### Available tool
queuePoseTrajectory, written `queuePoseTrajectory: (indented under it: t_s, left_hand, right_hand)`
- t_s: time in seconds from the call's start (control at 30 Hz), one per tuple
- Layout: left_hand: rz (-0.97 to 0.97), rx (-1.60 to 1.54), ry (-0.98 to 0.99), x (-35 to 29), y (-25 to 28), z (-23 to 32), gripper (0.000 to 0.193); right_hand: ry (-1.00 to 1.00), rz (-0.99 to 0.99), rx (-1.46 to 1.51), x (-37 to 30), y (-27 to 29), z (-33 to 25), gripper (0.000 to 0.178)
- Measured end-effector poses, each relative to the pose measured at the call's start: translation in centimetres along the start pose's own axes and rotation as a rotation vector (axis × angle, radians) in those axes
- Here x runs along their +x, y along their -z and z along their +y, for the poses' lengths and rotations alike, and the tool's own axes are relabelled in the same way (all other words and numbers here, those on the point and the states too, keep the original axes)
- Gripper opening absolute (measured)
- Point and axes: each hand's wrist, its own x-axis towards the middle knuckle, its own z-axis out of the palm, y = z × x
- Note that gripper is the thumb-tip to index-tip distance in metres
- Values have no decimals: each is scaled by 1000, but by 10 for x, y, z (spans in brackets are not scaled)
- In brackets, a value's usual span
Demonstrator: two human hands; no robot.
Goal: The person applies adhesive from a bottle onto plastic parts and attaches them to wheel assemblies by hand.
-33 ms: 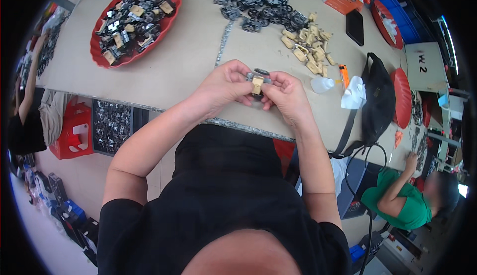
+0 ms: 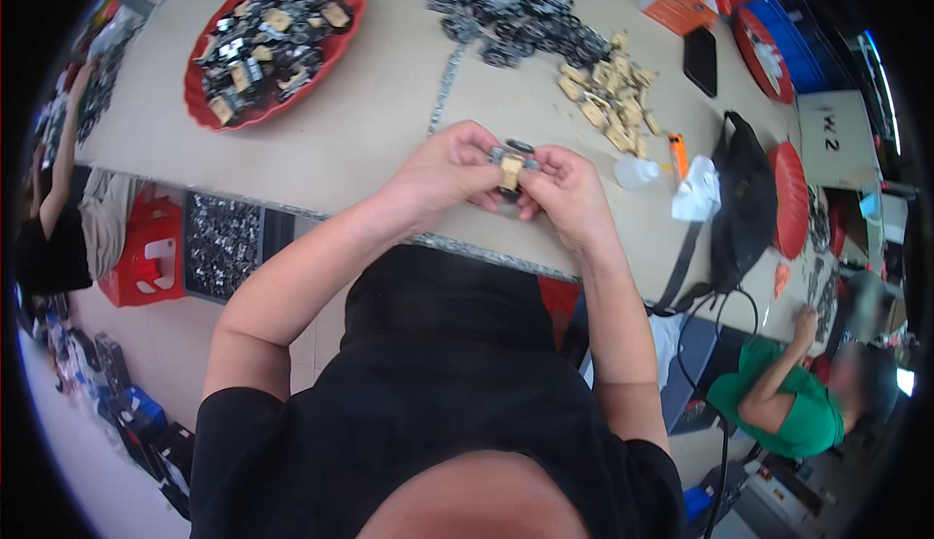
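Both my hands meet over the near part of the table, closed around one small toy vehicle part. It has a tan piece in the middle, grey sides and a black wheel at its far end. My left hand grips its left side, thumb and fingers pinched together. From the right, my right hand pinches it, the thumb lying against the tan piece. Fingertips hide parts of it. Farther off lie a pile of black and grey wheeled chassis and a heap of loose tan pieces.
A red scalloped tray at the far left holds many tan-and-black assemblies. To the right are a small white bottle, an orange tool, white tissue, a black bag and a phone. A person in green works at right.
The whole view has shifted slightly, with table items appearing a little farther right. Both hands keep their hold on the toy vehicle part.
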Motion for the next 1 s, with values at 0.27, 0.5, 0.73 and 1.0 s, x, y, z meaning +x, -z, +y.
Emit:
queuePoseTrajectory:
  t_s: [0.27,0.5,0.73,1.0]
  left_hand:
    - [-76,26,-50,0,2,-4,22]
    - [760,1348,-1165,-11,66,70,34]
    - [1183,1612,-734,-26,193,121,40]
    - [710,1481,-1070,2,55,99,27]
  right_hand:
    - [-15,13,-22,-5,2,2,19]
    - [141,109,64,-25,16,5,27]
    - [111,78,-70,-35,14,5,16]
    - [590,804,-206,-65,68,25,20]
